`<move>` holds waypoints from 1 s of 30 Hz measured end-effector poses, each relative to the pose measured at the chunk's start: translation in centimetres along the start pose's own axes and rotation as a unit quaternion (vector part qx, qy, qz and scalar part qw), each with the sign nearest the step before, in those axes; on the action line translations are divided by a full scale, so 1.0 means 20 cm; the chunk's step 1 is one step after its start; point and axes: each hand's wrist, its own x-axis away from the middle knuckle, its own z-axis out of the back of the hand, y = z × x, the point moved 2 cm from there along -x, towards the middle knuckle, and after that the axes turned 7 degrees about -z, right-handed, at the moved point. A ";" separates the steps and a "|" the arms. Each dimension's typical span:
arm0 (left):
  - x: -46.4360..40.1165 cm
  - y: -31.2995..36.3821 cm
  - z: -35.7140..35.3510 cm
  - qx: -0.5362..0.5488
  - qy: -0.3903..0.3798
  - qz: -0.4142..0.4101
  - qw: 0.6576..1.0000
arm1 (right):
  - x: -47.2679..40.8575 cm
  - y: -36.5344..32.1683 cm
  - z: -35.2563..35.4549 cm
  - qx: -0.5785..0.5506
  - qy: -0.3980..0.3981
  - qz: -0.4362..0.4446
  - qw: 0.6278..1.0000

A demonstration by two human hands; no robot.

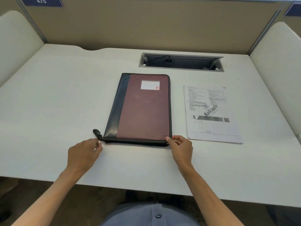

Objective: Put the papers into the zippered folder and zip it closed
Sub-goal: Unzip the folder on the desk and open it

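Zippered folder (143, 108) lengthwise from desk's (48, 95) near edge; left hand (84, 154) pinching zipper pull (101, 142), right hand (180, 146) pinching near-right corner (papers (211, 115) untouched, right).

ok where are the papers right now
In the head view the papers lie flat on the desk, just right of the closed folder, beyond the right hand.

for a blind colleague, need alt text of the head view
A person's left hand pinches the zipper pull at the near left corner of a closed maroon zippered folder on a white desk, while the right hand holds its near right corner. Printed papers lie beside it.
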 end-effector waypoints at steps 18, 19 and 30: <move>-0.01 -0.07 0.01 -0.005 0.032 0.015 0.999 | -0.01 0.00 0.00 -0.012 -0.011 0.000 1.000; -0.01 -0.07 0.00 -0.004 0.034 0.021 0.999 | -0.01 0.00 0.00 -0.014 -0.011 0.000 1.000; -0.05 0.23 -0.09 0.068 0.062 -0.131 0.987 | -0.02 -0.03 0.06 -0.048 -0.037 0.035 0.998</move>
